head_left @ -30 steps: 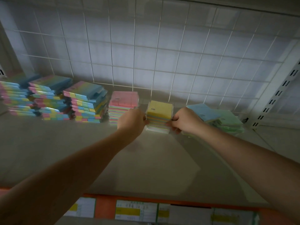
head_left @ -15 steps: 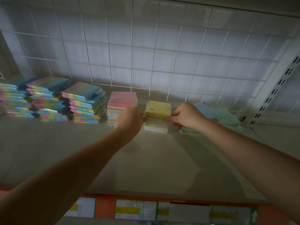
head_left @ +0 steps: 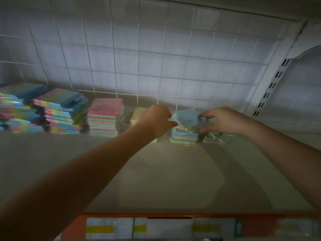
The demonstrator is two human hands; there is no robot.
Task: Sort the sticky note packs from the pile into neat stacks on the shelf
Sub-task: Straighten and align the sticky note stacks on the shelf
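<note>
Blue is the colour of the top pack (head_left: 188, 119) you have between your hands, and it sits skewed, one corner turned toward you, on a short pile of pastel packs (head_left: 185, 136) at the back of the shelf (head_left: 156, 171). Your right hand (head_left: 224, 121) pinches its far-right edge, fingers curled over the top and thumb underneath, which looks like a hold for turning or lifting it. Your left hand (head_left: 156, 120) is curled against the pack's left corner; how the fingers lie behind the knuckles you cannot tell, but the thumb side touches the pack, probably to steady it while the other hand squares it. Holding from both sides makes sense with slippery wrapped packs. Just to the left, half hidden by your left hand, stands the yellow-topped stack (head_left: 137, 115), and beside that the pink-topped stack (head_left: 104, 117), both fairly square. Further left are the larger multicoloured stacks (head_left: 43, 112), rougher at the edges. Under your right hand lies a loose green pack (head_left: 217, 136), part of what seems the remaining pile. Judging by that, sorting is well along but not finished.
</note>
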